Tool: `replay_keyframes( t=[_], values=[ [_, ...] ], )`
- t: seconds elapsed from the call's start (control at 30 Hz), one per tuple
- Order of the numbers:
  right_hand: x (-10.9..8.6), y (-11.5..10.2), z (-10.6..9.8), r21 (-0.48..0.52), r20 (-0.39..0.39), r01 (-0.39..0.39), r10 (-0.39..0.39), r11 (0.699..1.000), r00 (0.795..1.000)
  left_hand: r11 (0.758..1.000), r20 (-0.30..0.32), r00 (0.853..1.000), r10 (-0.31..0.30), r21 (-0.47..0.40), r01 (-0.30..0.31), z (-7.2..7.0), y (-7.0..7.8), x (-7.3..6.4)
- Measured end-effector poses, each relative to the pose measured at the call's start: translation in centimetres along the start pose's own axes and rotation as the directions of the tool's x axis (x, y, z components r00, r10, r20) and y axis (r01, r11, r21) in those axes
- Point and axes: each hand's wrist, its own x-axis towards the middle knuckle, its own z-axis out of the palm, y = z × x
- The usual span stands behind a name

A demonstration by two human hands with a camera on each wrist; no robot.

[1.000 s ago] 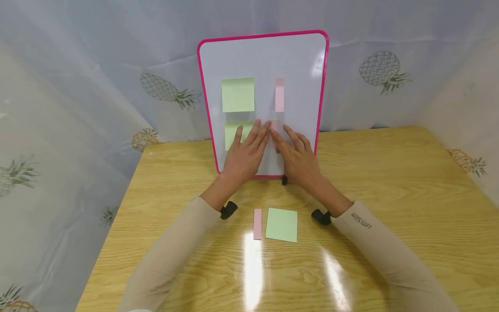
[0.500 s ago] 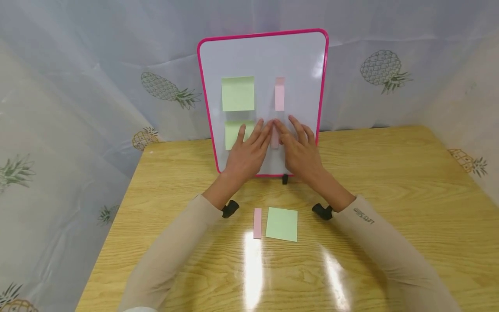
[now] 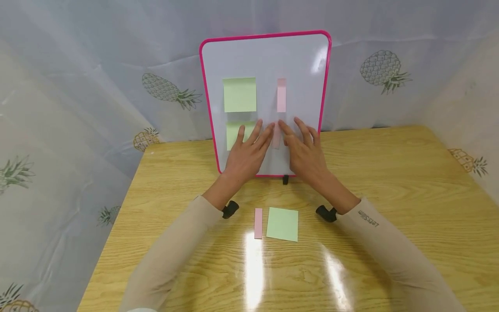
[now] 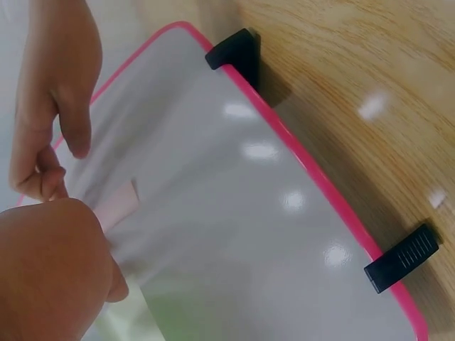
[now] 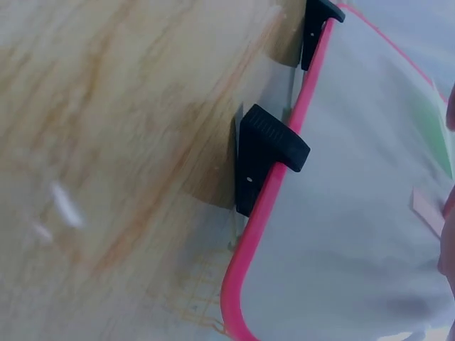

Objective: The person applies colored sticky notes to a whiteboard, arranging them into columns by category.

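A whiteboard (image 3: 269, 56) with a pink frame stands upright at the back of the table. On its lower half is a narrow pink sticky note (image 3: 276, 138), between my two hands. My left hand (image 3: 245, 155) has its fingers extended, index fingertip at the note's top left; it partly covers a lower green sticky note (image 3: 231, 133). My right hand (image 3: 307, 156) has its index fingertip by the note's top right, other fingers spread over the board. In the left wrist view the pink note (image 4: 119, 204) shows its lower end, the rest hidden behind my left hand.
Higher on the board are a square green note (image 3: 240, 95) and a pink strip note (image 3: 281, 95). A pink pad (image 3: 258, 223) and a green pad (image 3: 282, 224) lie on the wooden table (image 3: 187, 268) in front. Black clip feet (image 4: 402, 257) hold the board's bottom edge.
My right hand rose along the lower pink note until the index fingertips met at its top, then shifted slightly right. The fingertips are now apart, and more of the note shows.
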Motion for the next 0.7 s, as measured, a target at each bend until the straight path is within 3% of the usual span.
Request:
replay_keyframes(
  t=[0.17,0.43,0.7],
  values=[
    [-0.1,-0.2,-0.1,0.000,-0.003,0.004,-0.004,1.000,1.000,0.999,-0.022,1.000,0.007,0.051,-0.006,0.1,0.1,0.1],
    [-0.8,-0.9,0.3,-0.011,0.094,0.025,-0.023,1.000,0.995,0.995,-0.078,0.997,0.006,0.097,0.002,0.6,0.4,0.1],
    [-1.1,-0.7,-0.3,0.080,0.153,-0.028,0.016,0.996,0.988,0.997,-0.048,0.998,0.028,0.072,-0.024,0.4,0.5,-0.4]
  ],
)
